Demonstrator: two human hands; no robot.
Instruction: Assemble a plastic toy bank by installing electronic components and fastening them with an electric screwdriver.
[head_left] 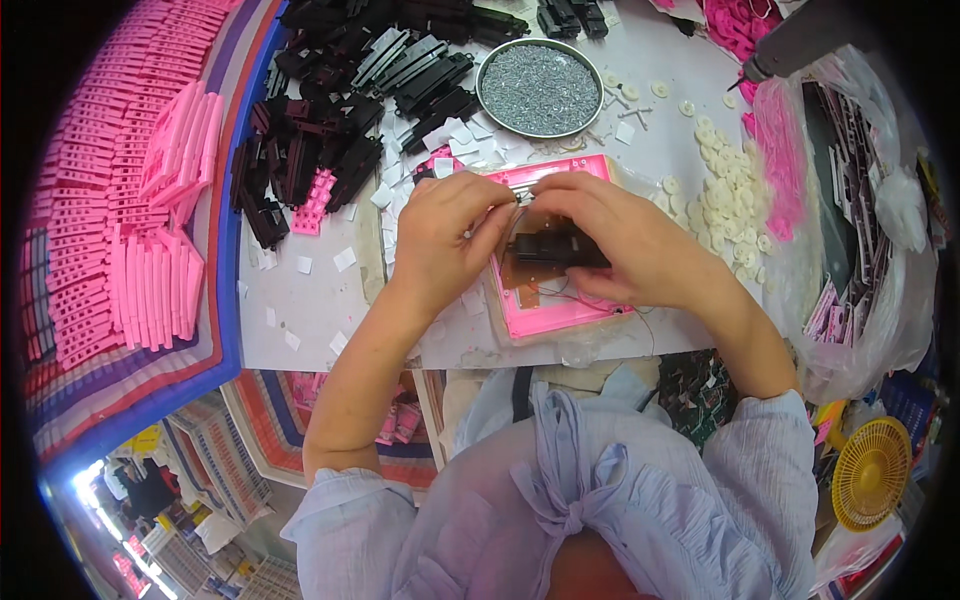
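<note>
A pink plastic frame point(560, 318) lies on the white table point(310, 300) right in front of me. My left hand point(445, 238) and my right hand point(610, 235) meet over it. Their fingertips pinch a small shiny metal piece point(522, 196) near the frame's top edge. Under my right palm sits a small black plastic part point(560, 250), held against the frame. A brown flat piece point(524, 280) with thin wires shows inside the frame.
A round metal dish of small screws point(540, 88) stands behind the frame. Black plastic parts point(350, 110) pile at the back left, pink parts point(130, 220) stack far left, white round discs point(725, 195) spread at right, and small white squares point(345, 260) are scattered about.
</note>
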